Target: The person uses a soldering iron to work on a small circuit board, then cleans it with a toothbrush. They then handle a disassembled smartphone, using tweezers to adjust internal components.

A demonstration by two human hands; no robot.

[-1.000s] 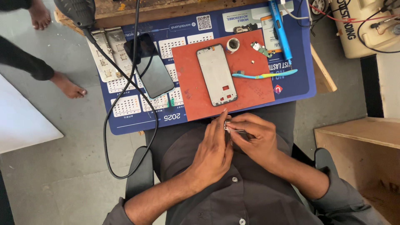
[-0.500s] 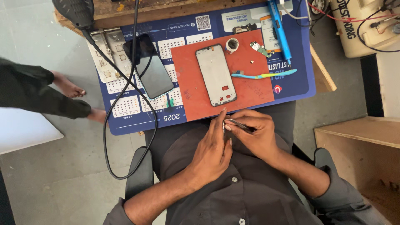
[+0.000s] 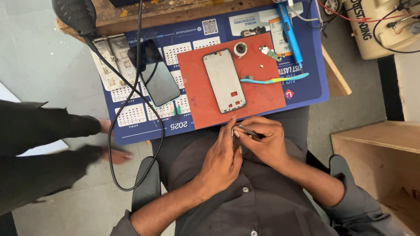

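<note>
head view: left hand [image 3: 221,159] pinches a small part [image 3: 235,139] over the lap, just off the red mat's [image 3: 197,83] near edge, right hand [image 3: 267,142] closed on tweezers [image 3: 247,130] working it; next needs steady tips.

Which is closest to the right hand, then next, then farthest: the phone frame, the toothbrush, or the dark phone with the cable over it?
From the right hand, in the head view:
1. Phone frame, on the red mat just above the hands.
2. Toothbrush, up and right, across the mat's edge.
3. Dark phone, far left on the blue mat.
</note>
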